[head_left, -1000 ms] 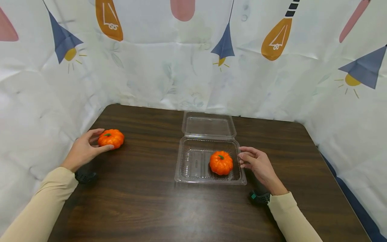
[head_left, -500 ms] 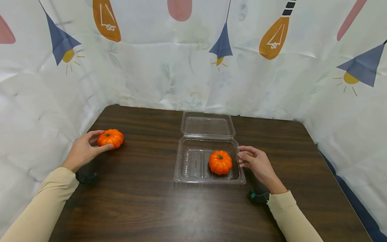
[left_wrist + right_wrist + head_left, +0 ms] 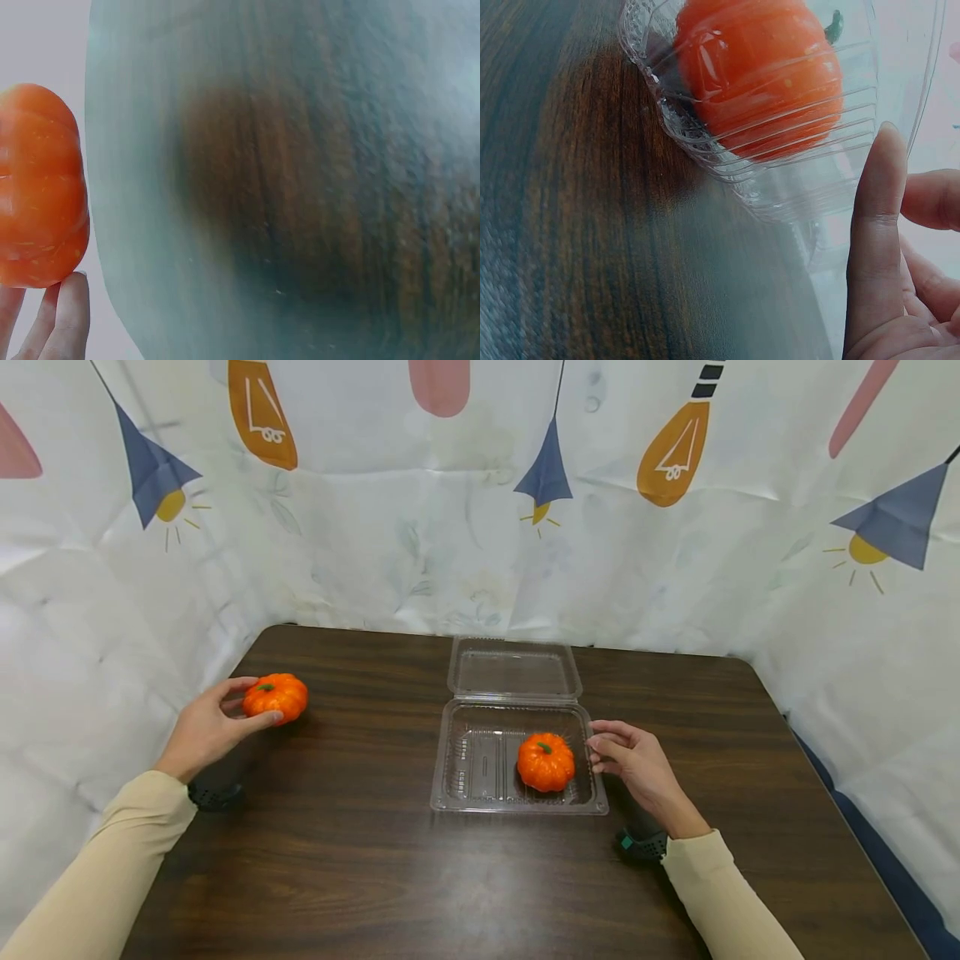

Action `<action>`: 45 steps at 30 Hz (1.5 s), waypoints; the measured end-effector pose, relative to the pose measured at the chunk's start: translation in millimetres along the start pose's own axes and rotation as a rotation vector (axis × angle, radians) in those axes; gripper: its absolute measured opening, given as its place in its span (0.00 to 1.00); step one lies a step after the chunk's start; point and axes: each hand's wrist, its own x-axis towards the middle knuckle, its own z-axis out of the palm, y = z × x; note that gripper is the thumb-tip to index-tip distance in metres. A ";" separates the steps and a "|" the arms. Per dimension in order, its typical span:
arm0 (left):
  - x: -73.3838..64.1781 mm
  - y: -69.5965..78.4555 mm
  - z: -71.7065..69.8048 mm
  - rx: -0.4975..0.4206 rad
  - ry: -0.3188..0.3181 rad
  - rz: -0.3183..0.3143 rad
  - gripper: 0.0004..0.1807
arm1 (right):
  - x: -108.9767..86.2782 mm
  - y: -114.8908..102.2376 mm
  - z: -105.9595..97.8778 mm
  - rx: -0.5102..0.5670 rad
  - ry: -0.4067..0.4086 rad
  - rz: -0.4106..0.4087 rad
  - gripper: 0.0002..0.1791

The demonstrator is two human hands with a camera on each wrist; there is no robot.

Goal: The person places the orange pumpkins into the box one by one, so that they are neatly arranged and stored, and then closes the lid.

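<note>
A small orange pumpkin with a green stem point(image 3: 276, 697) is held between the thumb and fingers of my left hand point(image 3: 206, 731), just above the table's left side. In the left wrist view this pumpkin point(image 3: 37, 187) fills the left edge, fingertips touching its lower end. A clear plastic clamshell container point(image 3: 468, 777) lies at centre with its lid point(image 3: 517, 670) folded back. Another orange pumpkin point(image 3: 546, 762) sits in the right part of its base. My right hand point(image 3: 641, 768) pinches the container's right rim; in the right wrist view one finger point(image 3: 881, 195) lies along the clear wall.
Dark wood-grain table point(image 3: 360, 877) extends around the container on every side. A white patterned sheet point(image 3: 360, 543) hangs along the back and sides, close to the table's edges. Black wrist straps point(image 3: 213, 797) sit on both wrists.
My left hand has raised its pumpkin slightly off the table. The right hand stays at the container's rim, and the pumpkin inside has not moved. The head view has shifted a little.
</note>
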 end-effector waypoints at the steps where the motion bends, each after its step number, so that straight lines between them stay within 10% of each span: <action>1: 0.4 1.4 0.0 -0.001 0.006 0.005 0.46 | 0.1 -0.3 0.1 -0.001 0.001 0.000 0.27; 45: 14.9 77.0 14.7 -0.044 -0.037 0.197 0.43 | 1.0 1.7 -0.8 -0.019 0.015 0.002 0.26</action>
